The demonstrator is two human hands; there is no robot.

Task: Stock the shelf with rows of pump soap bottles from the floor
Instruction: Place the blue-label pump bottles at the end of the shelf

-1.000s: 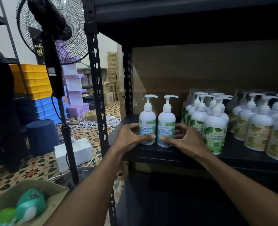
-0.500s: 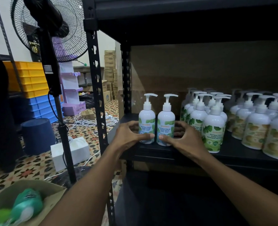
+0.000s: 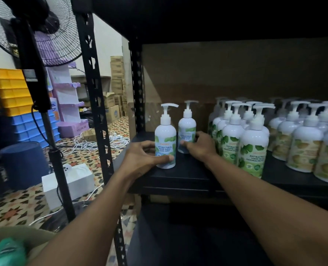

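Two white pump bottles labelled cool mint stand on the black shelf (image 3: 188, 177). My left hand (image 3: 142, 160) wraps the base of the nearer bottle (image 3: 165, 137) at the shelf's front. My right hand (image 3: 199, 145) grips the second bottle (image 3: 186, 127), which stands further back and slightly to the right. Rows of green-leaf labelled bottles (image 3: 253, 143) and yellow-labelled bottles (image 3: 305, 144) stand upright to the right.
A standing fan (image 3: 34, 29) on a black pole is left of the shelf post (image 3: 96, 104). On the patterned floor lie a white box (image 3: 71, 181), white cables, a blue bucket (image 3: 23, 160). A cardboard box with green bottles (image 3: 7, 250) sits bottom left.
The two bottles stood side by side at the front; my right hand has pushed its bottle deeper into the shelf. My left hand stays on the front bottle.
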